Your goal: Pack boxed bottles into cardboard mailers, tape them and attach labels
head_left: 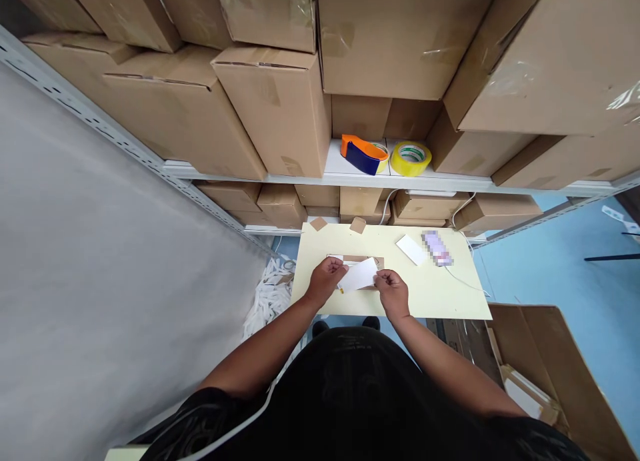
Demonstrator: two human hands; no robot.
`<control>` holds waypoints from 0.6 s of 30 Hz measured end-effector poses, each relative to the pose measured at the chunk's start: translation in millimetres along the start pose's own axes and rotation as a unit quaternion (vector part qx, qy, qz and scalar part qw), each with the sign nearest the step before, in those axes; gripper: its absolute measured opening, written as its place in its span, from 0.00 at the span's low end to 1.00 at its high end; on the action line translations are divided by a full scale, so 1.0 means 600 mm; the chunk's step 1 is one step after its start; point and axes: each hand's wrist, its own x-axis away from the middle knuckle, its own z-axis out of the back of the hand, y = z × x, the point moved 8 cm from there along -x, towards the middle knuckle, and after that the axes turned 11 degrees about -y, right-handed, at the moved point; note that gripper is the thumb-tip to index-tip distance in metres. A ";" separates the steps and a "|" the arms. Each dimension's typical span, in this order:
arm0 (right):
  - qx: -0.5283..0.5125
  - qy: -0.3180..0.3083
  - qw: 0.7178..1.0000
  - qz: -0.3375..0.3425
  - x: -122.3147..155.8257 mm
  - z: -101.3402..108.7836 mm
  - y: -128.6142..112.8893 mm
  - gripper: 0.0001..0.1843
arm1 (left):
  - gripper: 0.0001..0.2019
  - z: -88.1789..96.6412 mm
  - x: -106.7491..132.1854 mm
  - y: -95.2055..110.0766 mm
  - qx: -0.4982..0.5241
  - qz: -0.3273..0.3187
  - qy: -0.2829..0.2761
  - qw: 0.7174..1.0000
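Observation:
Over the pale yellow table (400,298), my left hand (327,278) pinches the left end of a small white sheet (361,275). Its right end is between the fingertips of my right hand (393,292). The sheet is tilted; whether it is a label or plain paper I cannot tell. Beneath it lies a flat brown cardboard piece (379,260), perhaps a small box, mostly covered by the sheet and my hands. To the right, a stack of white cards or sheets (411,250) rests beside a blurred-out phone-like object (437,248).
Metal shelving (300,179) with cardboard boxes (273,108) rises behind the table. On it are a tape dispenser (364,156) and a yellow tape roll (411,158). White paper strips (270,294) lie on the floor at left; a large open carton (555,354) stands at right.

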 end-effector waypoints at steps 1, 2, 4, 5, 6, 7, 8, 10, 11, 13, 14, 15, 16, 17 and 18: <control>-0.023 0.007 1.000 -0.006 -0.002 0.001 0.002 0.16 | 0.18 -0.004 -0.003 0.000 0.000 -0.005 -0.017 1.000; -0.050 0.015 0.999 -0.014 -0.003 0.003 0.005 0.16 | 0.21 -0.006 -0.006 -0.001 0.001 -0.007 -0.032 0.999; -0.099 0.027 0.994 -0.030 -0.006 0.005 0.010 0.17 | 0.25 -0.008 -0.011 -0.010 0.003 0.004 -0.053 0.999; -0.117 0.032 0.992 -0.036 -0.007 0.006 0.011 0.17 | 0.25 -0.008 -0.013 -0.015 0.010 0.014 -0.060 0.998; -0.129 0.036 0.990 -0.040 -0.008 0.008 0.012 0.17 | 0.24 -0.009 -0.014 -0.022 0.021 0.025 -0.068 0.997; -0.135 0.039 0.989 -0.042 -0.009 0.009 0.013 0.17 | 0.21 -0.010 -0.014 -0.027 0.034 0.034 -0.077 0.996; -0.138 0.042 0.989 -0.042 -0.010 0.010 0.013 0.17 | 0.19 -0.010 -0.015 -0.032 0.046 0.040 -0.083 0.995; -0.133 0.046 0.989 -0.042 -0.011 0.012 0.018 0.17 | 0.14 -0.007 -0.017 -0.038 0.051 0.049 -0.081 0.994; -0.123 0.044 0.991 -0.042 -0.011 0.012 0.022 0.16 | 0.13 -0.003 -0.019 -0.041 0.043 0.053 -0.071 0.995; -0.075 0.041 0.996 -0.039 -0.014 0.011 0.033 0.16 | 0.11 0.008 -0.025 -0.045 0.002 0.061 -0.041 0.997; -0.035 0.037 0.998 -0.035 -0.016 0.010 0.038 0.15 | 0.10 0.015 -0.029 -0.045 -0.034 0.062 -0.026 0.997; 0.012 0.032 0.999 -0.028 -0.018 0.008 0.043 0.15 | 0.08 0.020 -0.033 -0.043 -0.080 0.060 -0.014 0.995; 0.063 0.025 0.998 -0.018 -0.021 0.005 0.047 0.15 | 0.06 0.025 -0.037 -0.041 -0.132 0.055 -0.006 0.990; 0.111 0.014 0.994 -0.006 -0.024 0.001 0.050 0.15 | 0.05 0.028 -0.042 -0.037 -0.186 0.047 -0.002 0.981; 0.154 0.001 0.988 0.007 -0.027 -0.005 0.052 0.15 | 0.04 0.029 -0.046 -0.034 -0.238 0.039 -0.002 0.970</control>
